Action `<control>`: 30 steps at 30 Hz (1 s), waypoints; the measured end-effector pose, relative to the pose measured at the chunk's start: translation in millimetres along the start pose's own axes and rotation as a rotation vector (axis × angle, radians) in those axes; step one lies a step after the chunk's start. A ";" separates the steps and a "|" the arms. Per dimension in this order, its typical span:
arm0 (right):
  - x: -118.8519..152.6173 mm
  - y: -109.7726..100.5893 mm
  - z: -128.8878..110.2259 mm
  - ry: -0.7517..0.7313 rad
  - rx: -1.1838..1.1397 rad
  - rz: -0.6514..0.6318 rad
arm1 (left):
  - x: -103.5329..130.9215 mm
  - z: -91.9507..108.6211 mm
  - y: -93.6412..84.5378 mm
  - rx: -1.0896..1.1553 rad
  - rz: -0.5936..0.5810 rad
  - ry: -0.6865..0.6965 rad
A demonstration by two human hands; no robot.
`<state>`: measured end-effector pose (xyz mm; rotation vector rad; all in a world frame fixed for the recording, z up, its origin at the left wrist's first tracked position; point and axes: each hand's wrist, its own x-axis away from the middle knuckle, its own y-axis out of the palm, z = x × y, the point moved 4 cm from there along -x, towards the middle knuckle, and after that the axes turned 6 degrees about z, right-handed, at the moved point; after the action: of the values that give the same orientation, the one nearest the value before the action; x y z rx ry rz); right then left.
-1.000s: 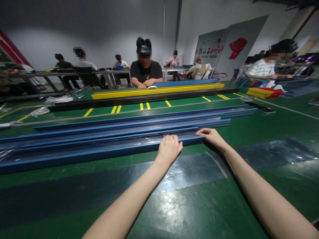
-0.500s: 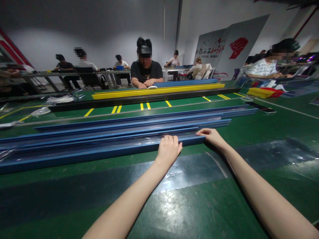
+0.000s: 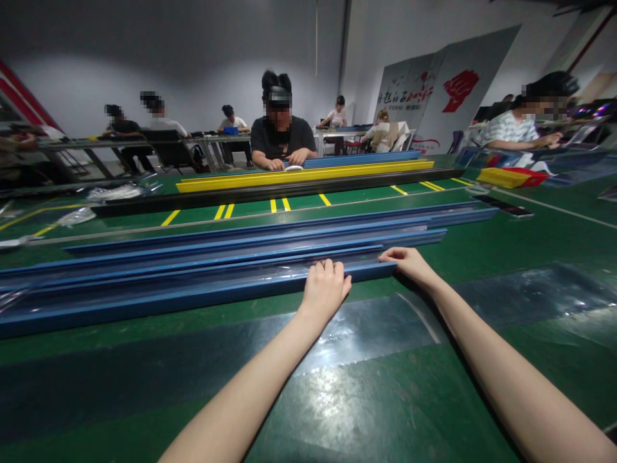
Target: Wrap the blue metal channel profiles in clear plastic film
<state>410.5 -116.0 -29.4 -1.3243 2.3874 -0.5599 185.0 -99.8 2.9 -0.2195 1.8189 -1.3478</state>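
A long blue channel point(image 3: 231, 292), open at the top, lies across the table with clear plastic film point(image 3: 274, 272) inside it. My left hand point(image 3: 325, 283) curls over its front wall near the right end, fingers reaching into the trough. At the very end of the same channel, my right hand point(image 3: 407, 263) is closed in a pinch. Its fingertips sit inside the end, and what they hold is too small to make out. Nearer to me, under my forearms, a wide clear plastic sheet point(image 3: 366, 334) lies flat on the green tabletop.
Two more blue channels point(image 3: 436, 236) lie just behind. Farther back are a black strip point(image 3: 337, 183), a yellow channel point(image 3: 308, 175) and a phone point(image 3: 511, 207). A co-worker point(image 3: 282, 132) sits opposite. Yellow and red trays point(image 3: 508, 178) stand at the back right.
My hands keep the same place on the blue channel. Across the table, the co-worker's hands have moved apart around a white object.
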 end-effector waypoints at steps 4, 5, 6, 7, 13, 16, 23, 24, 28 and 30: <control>-0.5 -0.2 0.3 -0.008 -0.001 0.003 | 0.1 -0.5 0.3 0.014 0.007 -0.002; -0.7 -0.1 0.7 -0.007 -0.006 0.002 | 0.2 -0.6 0.5 0.011 0.011 0.001; -0.8 0.0 1.0 -0.005 -0.011 0.001 | 0.4 -0.7 0.6 0.006 0.016 0.004; -0.8 0.1 1.3 -0.002 -0.015 -0.001 | 0.7 -0.8 0.8 0.001 0.023 0.008; 0.4 0.3 0.2 0.010 -0.016 -0.006 | 2.8 -0.5 0.6 -0.011 0.046 0.036; 0.8 0.0 -1.1 0.007 -0.005 -0.003 | 3.2 -0.9 0.5 0.000 0.047 0.039; 1.2 0.2 -2.0 0.010 -0.015 -0.007 | 4.0 -2.8 -0.9 0.037 0.090 0.046; 1.2 0.1 -1.9 0.010 -0.019 -0.008 | 4.2 -2.8 -1.0 0.039 0.096 0.050; 0.7 -0.4 -1.0 0.008 -0.008 -0.005 | 4.3 -2.9 -1.3 0.016 0.106 0.050; 0.7 -0.4 -0.9 0.005 -0.006 -0.001 | 4.1 -3.1 -1.7 0.010 0.108 0.048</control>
<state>410.1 -116.6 -28.4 -1.3277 2.3940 -0.5573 179.6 -100.6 2.5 -0.0826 1.8366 -1.2959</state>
